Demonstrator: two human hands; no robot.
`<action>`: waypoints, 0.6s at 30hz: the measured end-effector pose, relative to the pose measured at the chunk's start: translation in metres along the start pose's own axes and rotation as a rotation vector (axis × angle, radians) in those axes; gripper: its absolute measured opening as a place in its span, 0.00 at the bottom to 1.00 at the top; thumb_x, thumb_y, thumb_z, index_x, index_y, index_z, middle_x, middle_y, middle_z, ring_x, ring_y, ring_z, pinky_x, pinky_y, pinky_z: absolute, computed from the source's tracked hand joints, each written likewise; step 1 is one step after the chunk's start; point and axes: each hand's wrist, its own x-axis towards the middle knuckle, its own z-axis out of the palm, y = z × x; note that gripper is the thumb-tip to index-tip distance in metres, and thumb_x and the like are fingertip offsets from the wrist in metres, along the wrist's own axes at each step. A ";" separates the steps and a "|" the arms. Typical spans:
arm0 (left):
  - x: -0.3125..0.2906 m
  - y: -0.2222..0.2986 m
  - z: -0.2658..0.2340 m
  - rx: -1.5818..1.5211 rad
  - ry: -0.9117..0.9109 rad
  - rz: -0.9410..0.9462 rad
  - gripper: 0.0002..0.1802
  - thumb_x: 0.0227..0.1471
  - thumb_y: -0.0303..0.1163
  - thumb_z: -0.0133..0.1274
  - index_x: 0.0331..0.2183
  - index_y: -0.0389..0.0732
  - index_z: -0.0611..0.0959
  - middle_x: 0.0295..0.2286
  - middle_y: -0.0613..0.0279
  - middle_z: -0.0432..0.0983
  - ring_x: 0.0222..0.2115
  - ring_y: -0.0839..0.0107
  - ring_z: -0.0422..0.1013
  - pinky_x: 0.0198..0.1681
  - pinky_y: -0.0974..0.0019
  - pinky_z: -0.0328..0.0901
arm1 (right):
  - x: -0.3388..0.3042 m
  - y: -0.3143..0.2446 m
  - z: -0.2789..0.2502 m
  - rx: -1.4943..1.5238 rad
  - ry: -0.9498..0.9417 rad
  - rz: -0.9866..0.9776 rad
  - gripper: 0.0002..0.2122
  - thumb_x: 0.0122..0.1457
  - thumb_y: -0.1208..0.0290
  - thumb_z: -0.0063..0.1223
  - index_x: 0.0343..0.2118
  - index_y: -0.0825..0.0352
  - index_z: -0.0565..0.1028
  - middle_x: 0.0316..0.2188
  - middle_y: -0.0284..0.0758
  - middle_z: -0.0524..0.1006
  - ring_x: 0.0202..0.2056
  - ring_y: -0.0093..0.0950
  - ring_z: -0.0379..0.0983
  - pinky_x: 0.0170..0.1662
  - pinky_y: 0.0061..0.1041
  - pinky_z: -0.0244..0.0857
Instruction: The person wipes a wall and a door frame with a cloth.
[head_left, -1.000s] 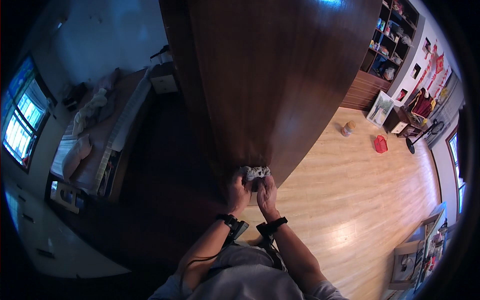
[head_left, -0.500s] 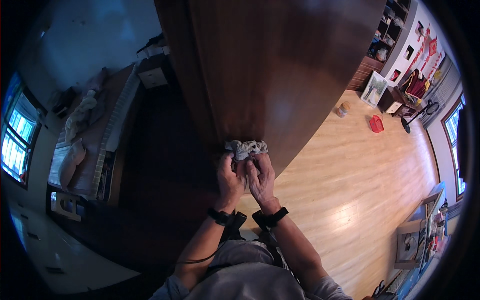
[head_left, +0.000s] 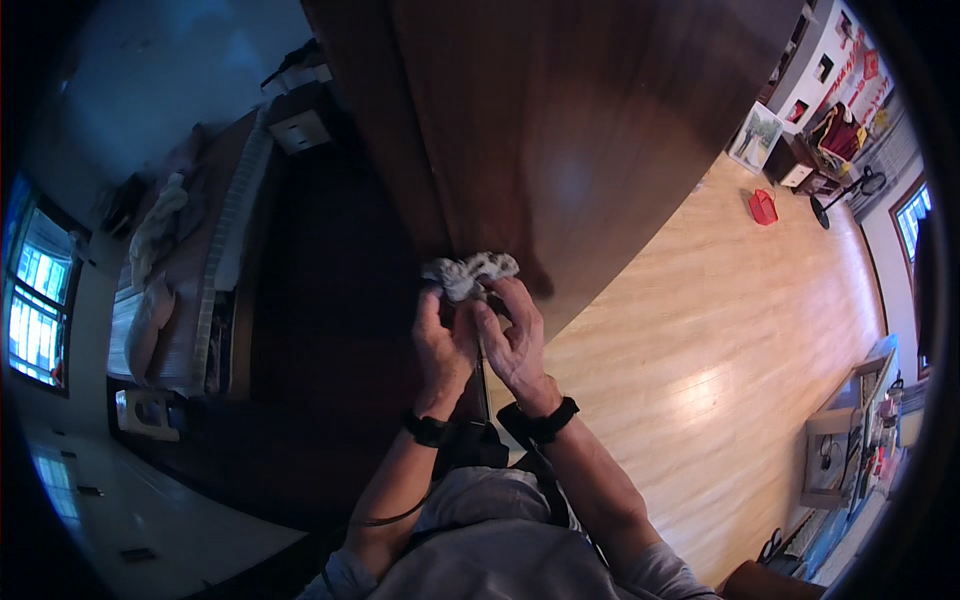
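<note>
A crumpled, light, patterned cloth (head_left: 468, 276) is bunched in front of the dark brown wooden panel (head_left: 570, 130), seemingly against its surface. My left hand (head_left: 443, 348) grips the cloth's left part, fingers curled. Beside it, my right hand (head_left: 516, 345) is closed on the right part, thumb and fingers pinched together. Both hands are close together near the lower end of the panel, by a vertical seam in the wood. Some fingertips are hidden by the cloth and the hands.
In the dim room at left are a bed (head_left: 232, 260), a nightstand (head_left: 300, 132) and a white stool (head_left: 148, 413). Across the bright wooden floor (head_left: 680, 350) stand a red basket (head_left: 763, 208), a framed picture (head_left: 755, 138) and a fan (head_left: 822, 210). A cluttered table (head_left: 835, 420) is at right.
Both hands have shifted a little left and up with the cloth. The view has turned slightly, and the jar on the floor no longer shows.
</note>
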 end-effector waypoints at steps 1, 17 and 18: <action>0.003 0.005 -0.007 -0.006 -0.020 -0.004 0.12 0.65 0.25 0.56 0.50 0.36 0.79 0.44 0.60 0.82 0.44 0.71 0.76 0.49 0.63 0.73 | 0.007 -0.012 0.002 -0.017 -0.008 -0.048 0.14 0.62 0.76 0.57 0.48 0.75 0.76 0.44 0.50 0.77 0.45 0.48 0.76 0.49 0.37 0.71; -0.014 -0.089 -0.018 -0.029 0.009 -0.073 0.12 0.67 0.28 0.53 0.50 0.36 0.78 0.44 0.57 0.82 0.44 0.66 0.77 0.50 0.60 0.73 | -0.035 0.045 0.039 -0.104 -0.064 0.089 0.10 0.63 0.73 0.56 0.43 0.73 0.76 0.44 0.52 0.75 0.45 0.53 0.73 0.48 0.44 0.70; -0.010 -0.074 -0.021 -0.177 0.028 -0.115 0.12 0.67 0.28 0.53 0.50 0.37 0.78 0.44 0.58 0.82 0.44 0.67 0.77 0.50 0.61 0.73 | -0.030 0.023 0.040 -0.089 -0.063 0.085 0.11 0.63 0.72 0.56 0.45 0.73 0.77 0.46 0.53 0.75 0.48 0.53 0.73 0.51 0.44 0.70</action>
